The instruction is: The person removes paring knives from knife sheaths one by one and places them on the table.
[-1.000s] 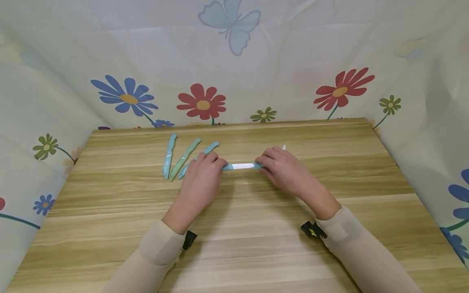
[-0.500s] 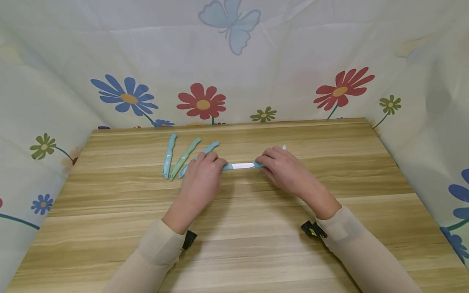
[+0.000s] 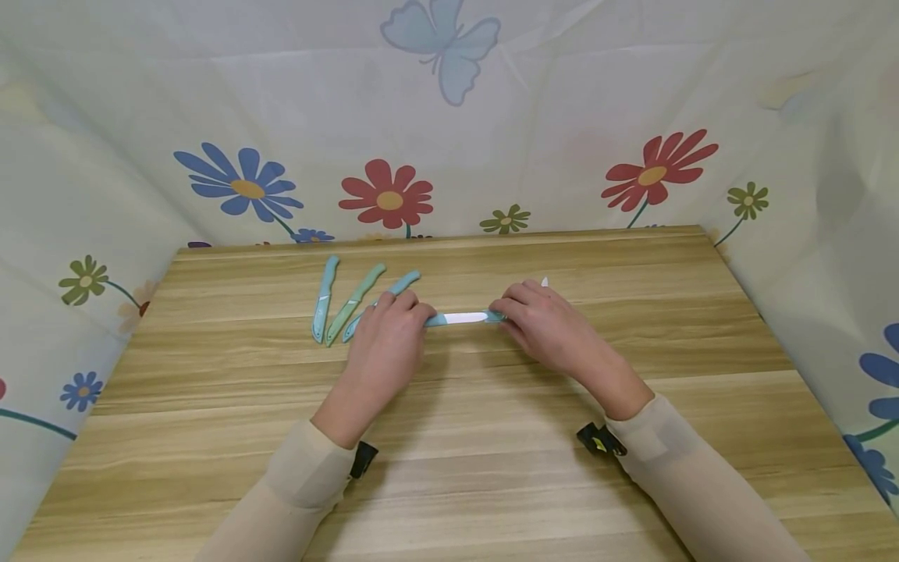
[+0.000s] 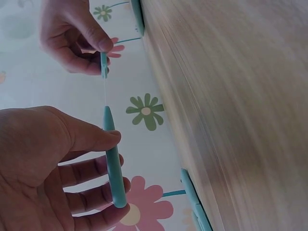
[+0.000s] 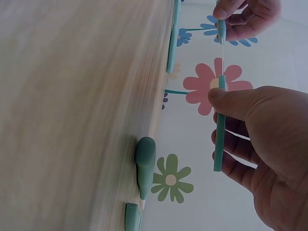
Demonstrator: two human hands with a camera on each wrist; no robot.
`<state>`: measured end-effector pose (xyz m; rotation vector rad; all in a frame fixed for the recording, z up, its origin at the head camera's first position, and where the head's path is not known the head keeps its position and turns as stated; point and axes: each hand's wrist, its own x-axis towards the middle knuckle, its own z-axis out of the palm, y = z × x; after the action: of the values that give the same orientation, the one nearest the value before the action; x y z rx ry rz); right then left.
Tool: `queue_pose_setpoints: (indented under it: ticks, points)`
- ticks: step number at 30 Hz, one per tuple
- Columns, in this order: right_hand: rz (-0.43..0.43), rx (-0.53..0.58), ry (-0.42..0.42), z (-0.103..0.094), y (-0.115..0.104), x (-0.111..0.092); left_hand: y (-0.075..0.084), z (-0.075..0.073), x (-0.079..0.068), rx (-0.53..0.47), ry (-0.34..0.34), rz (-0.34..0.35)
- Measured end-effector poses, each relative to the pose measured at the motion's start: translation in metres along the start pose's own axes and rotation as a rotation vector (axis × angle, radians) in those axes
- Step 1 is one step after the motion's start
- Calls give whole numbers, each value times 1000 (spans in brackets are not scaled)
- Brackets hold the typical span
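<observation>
In the head view a paring knife (image 3: 466, 318) is held level above the table, its bare blade between the two hands. My left hand (image 3: 386, 336) pinches its turquoise handle (image 4: 114, 168) between thumb and fingers. My right hand (image 3: 551, 328) pinches a turquoise blade sheath (image 5: 220, 144), whose mouth meets the blade's tip end. How far the tip reaches inside cannot be told. Left of the hands lie a blue sheathed knife (image 3: 325, 300), a green one (image 3: 354, 304) and another blue one (image 3: 403, 282), partly covered by my left hand.
A white blade tip (image 3: 544, 282) shows behind my right hand. In the right wrist view a green handle (image 5: 146, 163) and a second green piece (image 5: 132, 216) lie on the wooden table (image 3: 456, 468). A flower-printed curtain (image 3: 548, 140) encloses the back and sides.
</observation>
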<state>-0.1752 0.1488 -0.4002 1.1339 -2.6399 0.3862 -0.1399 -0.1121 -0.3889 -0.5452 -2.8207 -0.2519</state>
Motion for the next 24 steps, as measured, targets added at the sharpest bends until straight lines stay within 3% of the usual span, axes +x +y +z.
queue_pose_setpoints:
  ticks: [24]
  points:
    - [23,29,-9,-5,3,-1,-2,-2,1,8,-23,-30]
